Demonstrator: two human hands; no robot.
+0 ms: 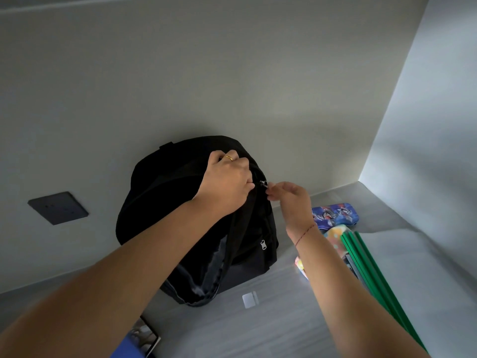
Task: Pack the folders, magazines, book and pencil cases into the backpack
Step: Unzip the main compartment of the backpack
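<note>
Fingers (270, 195) of the right hand (293, 202) close thumb to forefinger just right of the zipper pull (263, 183), apparently pinching its tab. The rest of that hand is loosely curled. Left hand (227, 182) curls over the crown of the backpack (154, 208) and grips the fabric just left of the pull.

Backpack stands upright at frame centre against the wall, on the counter (271, 332). Main zip is parted along its lower run, grey lining showing. Upper run looks not yet undone.

Progress, by judgement: early, the opening step. Nothing shows inside the bag, though the interior is dark and I cannot tell for certain.

Left to pack:
- blue pencil case (335, 214), right of centre, near the bag
- pastel pencil case (334, 237), just below it
- green folders (371, 275), slanting across the lower right over flat items too hidden to name
- magazine (145, 337) and blue folder (129, 350), at the bottom-left edge

All of these lie apart from both hands. Only the bag is in hand.
</note>
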